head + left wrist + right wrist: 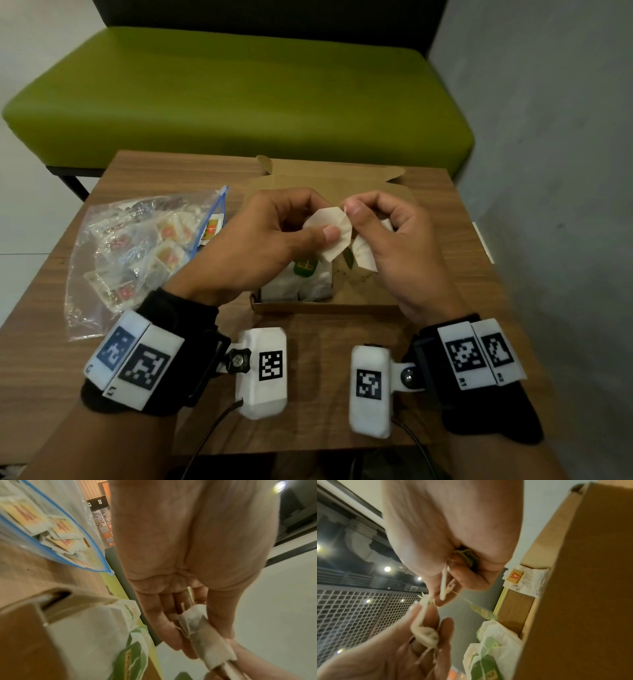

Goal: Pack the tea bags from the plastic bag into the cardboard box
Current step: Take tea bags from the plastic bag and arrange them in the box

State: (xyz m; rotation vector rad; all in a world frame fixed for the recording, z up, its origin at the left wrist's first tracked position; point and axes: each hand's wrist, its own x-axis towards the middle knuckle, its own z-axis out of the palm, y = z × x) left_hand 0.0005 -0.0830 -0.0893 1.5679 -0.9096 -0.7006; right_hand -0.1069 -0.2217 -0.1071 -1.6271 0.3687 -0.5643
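Over wooden table (445, 212) and open cardboard box (325, 306), pinched tangled tea bags (330, 236) between left hand (260, 240) and right hand (394, 240); risked tearing paper by pulling the string.

- The box (329, 305) sits mid-table (144, 171), lid flap lying open behind it.
- The plastic bag (137, 253) lies left of the box, with tea bags inside it.
- More tea bags (301, 284) lie in the box, at its front left.
- Both hands are above the box, left hand (253, 246) left of right hand (400, 250), a tea bag (334, 233) between them.
- A bench (239, 99) stands behind the table.
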